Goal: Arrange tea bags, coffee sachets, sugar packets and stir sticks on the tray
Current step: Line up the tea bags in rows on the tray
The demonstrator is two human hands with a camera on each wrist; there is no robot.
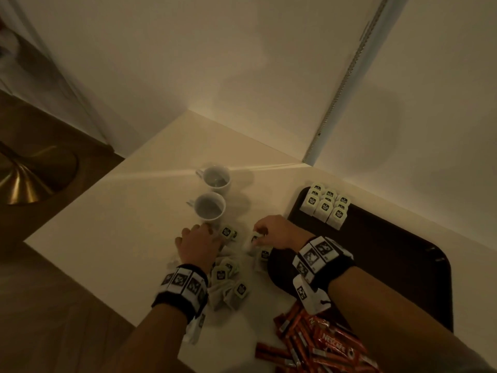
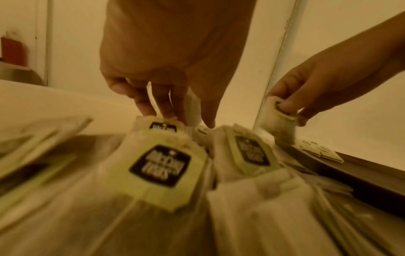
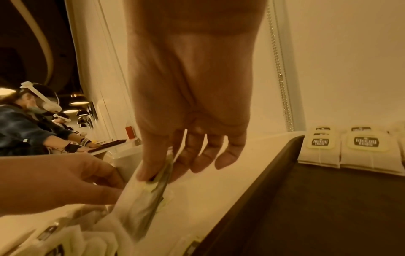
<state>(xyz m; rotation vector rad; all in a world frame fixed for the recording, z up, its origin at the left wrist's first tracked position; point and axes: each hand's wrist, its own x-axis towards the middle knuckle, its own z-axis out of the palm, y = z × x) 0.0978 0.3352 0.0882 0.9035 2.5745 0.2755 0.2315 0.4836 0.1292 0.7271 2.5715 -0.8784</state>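
A dark tray (image 1: pixel 390 265) lies at the right of the white table (image 1: pixel 121 224). Several tea bags with green tags (image 1: pixel 325 205) stand in rows at its far left corner. Loose tea bags (image 1: pixel 228 278) are heaped on the table left of the tray. My right hand (image 1: pixel 259 234) pinches one tea bag (image 1: pixel 254 239) by its top between thumb and forefinger, lifted just off the table beside the tray's left edge. My left hand (image 1: pixel 197 242) reaches down over the heap, its straight fingertips touching the top of a tea bag (image 2: pixel 162 126). Red coffee sachets (image 1: pixel 322 343) lie piled at the near edge.
Two white mugs (image 1: pixel 217 179) (image 1: pixel 209 208) stand just beyond my left hand. Walls close the table's far side, and a beaded cord (image 1: pixel 349 76) hangs there. The table's left edge drops to the floor, where a brass base (image 1: pixel 27 179) stands. In the right wrist view another person (image 3: pixel 26 128) works at a further table.
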